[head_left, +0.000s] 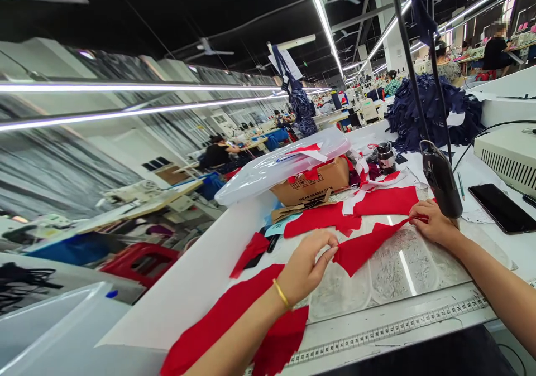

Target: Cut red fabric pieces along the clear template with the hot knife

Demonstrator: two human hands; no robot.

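Observation:
A red fabric piece (363, 246) is stretched between my two hands just above the clear-covered work surface (402, 270). My left hand (307, 264), with a yellow bangle at the wrist, pinches its left corner between thumb and fingertips. At the other end, my right hand (433, 221) grips the right edge with closed fingers. Behind it lie more red cut pieces (318, 220). A large red panel (226, 303) spreads under and beside my left forearm, partly hidden by it.
A cardboard box (312, 181) stands at the back under a clear plastic lid (251, 169). Near my right hand are a black upright device (441, 181) and a phone (502, 207). A measuring tape (377, 331) runs along the front edge. Navy fabric (435, 111) is heaped behind.

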